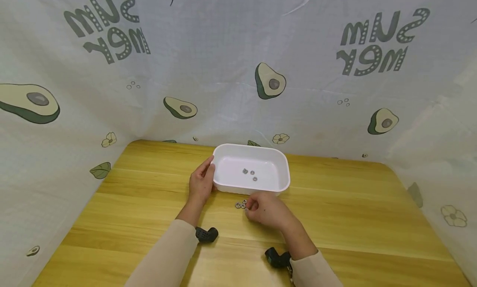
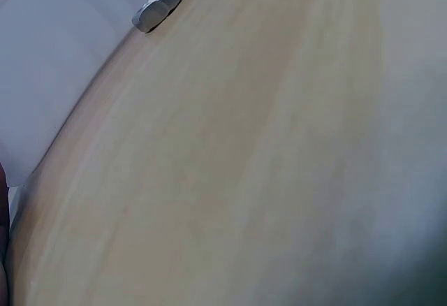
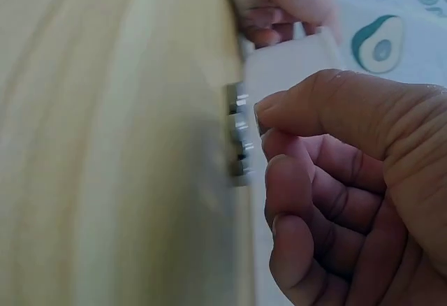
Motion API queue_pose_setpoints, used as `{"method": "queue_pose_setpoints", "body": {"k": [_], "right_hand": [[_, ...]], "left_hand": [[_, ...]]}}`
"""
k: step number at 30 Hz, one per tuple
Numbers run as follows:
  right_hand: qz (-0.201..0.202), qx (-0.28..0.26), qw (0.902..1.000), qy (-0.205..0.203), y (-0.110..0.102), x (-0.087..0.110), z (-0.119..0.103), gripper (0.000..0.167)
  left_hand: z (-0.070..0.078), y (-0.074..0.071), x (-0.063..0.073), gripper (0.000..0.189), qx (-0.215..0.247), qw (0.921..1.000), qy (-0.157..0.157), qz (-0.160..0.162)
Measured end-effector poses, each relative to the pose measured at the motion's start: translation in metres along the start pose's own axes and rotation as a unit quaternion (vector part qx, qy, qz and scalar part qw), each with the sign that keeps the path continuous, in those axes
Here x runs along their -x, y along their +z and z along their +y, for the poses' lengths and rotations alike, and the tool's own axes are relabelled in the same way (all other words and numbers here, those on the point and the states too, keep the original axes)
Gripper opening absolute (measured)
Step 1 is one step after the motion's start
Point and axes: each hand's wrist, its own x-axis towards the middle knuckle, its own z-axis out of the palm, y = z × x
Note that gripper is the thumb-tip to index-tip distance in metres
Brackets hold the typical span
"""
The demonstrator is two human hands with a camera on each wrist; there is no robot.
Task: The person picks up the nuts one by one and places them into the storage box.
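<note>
A white rectangular plastic tray (image 1: 250, 189) has several metal hex nuts (image 1: 255, 179) lying on its floor. My left hand (image 1: 201, 183) grips the tray's left end; the right wrist view shows its fingers (image 3: 264, 37) curled at the tray's edge. Close in front of the tray, a group of nuts (image 1: 238, 205) rests on the table, also seen beside the tray wall in the left wrist view. Just right of this group, my right hand (image 1: 269, 209) pinches a small nut (image 1: 246, 209) between thumb and forefinger. The fingers mostly cover it, while the other fingers are curled in.
The wooden table (image 1: 149, 204) bears the tray near its back edge. A pale curtain (image 1: 223, 71) printed with avocados hangs behind and at the sides. Black wrist-worn devices (image 1: 207, 235) stick out near both cuffs.
</note>
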Motion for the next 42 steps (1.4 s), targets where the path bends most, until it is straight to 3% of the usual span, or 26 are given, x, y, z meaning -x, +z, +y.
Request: {"method": "queue_pose_setpoints", "body": {"k": [10,20,28,42], "right_hand": [[0.039,0.017,0.9990,-0.016,-0.015,0.006,-0.012,0.007],[0.096,0.019,0.9951,-0.013,-0.033,0.000,-0.014,0.004],[0.123,0.033,0.9918,-0.003,-0.048,-0.020,-0.009,0.011],[0.103,0.041,0.9937,0.015,-0.045,-0.063,0.002,0.013]], "left_hand": [[0.001,-0.001,0.000,0.038,-0.002,1.0000,-0.002,0.003],[0.001,-0.001,0.000,0.039,0.002,1.0000,-0.001,0.000],[0.001,-0.001,0.001,0.038,-0.001,1.0000,-0.004,0.000],[-0.002,0.000,0.001,0.038,0.004,1.0000,0.004,0.003]]}}
